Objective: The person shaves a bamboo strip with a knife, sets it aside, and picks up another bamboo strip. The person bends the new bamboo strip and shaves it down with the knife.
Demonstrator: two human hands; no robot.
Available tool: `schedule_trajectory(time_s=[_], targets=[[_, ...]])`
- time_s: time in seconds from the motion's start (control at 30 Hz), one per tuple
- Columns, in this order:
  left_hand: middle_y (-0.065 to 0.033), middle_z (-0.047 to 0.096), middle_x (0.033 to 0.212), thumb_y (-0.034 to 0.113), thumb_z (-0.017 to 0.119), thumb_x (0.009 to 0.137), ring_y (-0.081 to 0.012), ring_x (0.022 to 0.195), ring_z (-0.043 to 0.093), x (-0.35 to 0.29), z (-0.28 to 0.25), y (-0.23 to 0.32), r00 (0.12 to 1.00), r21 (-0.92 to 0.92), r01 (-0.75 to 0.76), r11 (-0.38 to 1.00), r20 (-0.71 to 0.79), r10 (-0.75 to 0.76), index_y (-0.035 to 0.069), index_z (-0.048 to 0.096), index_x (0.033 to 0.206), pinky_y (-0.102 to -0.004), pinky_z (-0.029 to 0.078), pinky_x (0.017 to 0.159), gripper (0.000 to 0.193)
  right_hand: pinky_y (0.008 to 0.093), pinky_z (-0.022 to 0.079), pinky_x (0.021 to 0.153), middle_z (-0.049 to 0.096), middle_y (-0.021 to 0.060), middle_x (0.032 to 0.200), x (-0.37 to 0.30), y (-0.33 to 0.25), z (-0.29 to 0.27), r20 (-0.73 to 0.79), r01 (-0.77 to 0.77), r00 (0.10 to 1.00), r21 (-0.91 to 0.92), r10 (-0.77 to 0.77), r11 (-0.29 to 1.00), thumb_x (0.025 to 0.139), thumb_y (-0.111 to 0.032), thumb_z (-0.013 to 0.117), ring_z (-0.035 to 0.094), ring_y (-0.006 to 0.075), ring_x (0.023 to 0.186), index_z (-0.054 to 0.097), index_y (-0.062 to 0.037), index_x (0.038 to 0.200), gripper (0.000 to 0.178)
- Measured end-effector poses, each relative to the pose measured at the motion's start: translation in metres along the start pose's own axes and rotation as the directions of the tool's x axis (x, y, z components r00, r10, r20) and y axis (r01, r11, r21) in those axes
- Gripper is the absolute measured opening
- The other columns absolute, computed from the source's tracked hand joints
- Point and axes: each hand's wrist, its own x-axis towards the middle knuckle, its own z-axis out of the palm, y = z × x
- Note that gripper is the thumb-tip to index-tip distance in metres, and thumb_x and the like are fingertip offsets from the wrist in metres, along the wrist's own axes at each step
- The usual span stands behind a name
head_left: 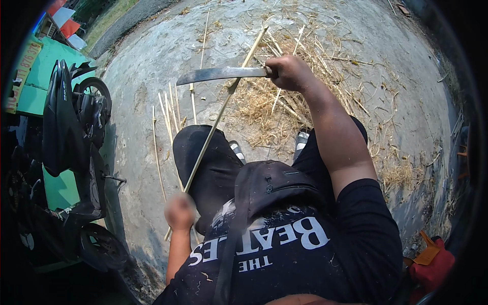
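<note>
- Nearest is a black shirt (325,269) with big white letters, and a black bag (277,180) sits on the person's front.
- A red thing (439,267) with an orange flap is on the ground off to the right.
- The left hand (180,212) is low down, outside the left knee. It is blurry, but its fingers are clamped on the low part of a long stick (204,150).
- The long stick is pale and thin. It slants up and away over the left leg of the black pants (190,147), and a bit pokes out below the hand.
- Two striped shoes (301,145) peek out past the knees.
- The right hand (288,72) is farther out, with its fingers clamped on the wooden handle of a big knife (218,74).
- The blade points left and lies across the long stick. A dark spot on the stick is just under it.
- Thin sticks (193,104) lie on the gray ground (134,71) to the left.
- A messy heap of yellow scraps (264,114) lies past the shoes.
- A black motorbike (56,122) stands far left, beside something green (62,189).
</note>
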Motion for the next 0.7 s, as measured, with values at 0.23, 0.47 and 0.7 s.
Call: schedule_trajectory(time_s=[0.23,0.47,0.7], targets=[[-0.0216,0.06,0.072,0.042,0.046,0.105,-0.0483,0.07,0.06,0.007,-0.017,-0.003,0.998,0.071,0.007,0.997,0.057,-0.011,0.007,0.052,0.084,-0.0568,0.045,0.06,0.041,0.0424,0.055,0.075,0.072,0.0101,0.086,0.001,0.043,-0.005,0.099,-0.539,0.838,-0.008,0.537,0.842,0.088,-0.015,0.065,0.07,0.025,0.085,0.07,-0.0154,0.094,0.008],[-0.0224,0.059,0.071,0.047,0.045,0.104,-0.0491,0.07,0.059,-0.009,-0.024,-0.021,0.998,-0.008,0.016,1.0,0.063,-0.016,0.007,0.054,0.082,-0.0564,0.045,0.059,0.047,0.0405,0.052,0.066,0.069,0.0103,0.079,0.002,-0.026,0.003,0.167,-0.06,0.984,0.015,0.057,0.998,0.086,-0.014,0.067,0.068,0.0316,0.075,0.065,-0.015,0.088,0.002],[-0.0229,0.058,0.069,0.045,0.046,0.104,-0.0496,0.068,0.058,-0.058,-0.05,-0.08,0.997,0.099,0.041,0.994,0.056,-0.047,0.005,0.052,0.078,-0.0556,0.044,0.058,0.048,0.0418,0.055,0.081,0.072,0.0125,0.093,-0.009,0.078,0.012,0.067,-0.785,0.617,0.119,0.784,0.608,0.089,-0.017,0.062,0.069,0.0277,0.085,0.071,-0.0121,0.106,0.02]])
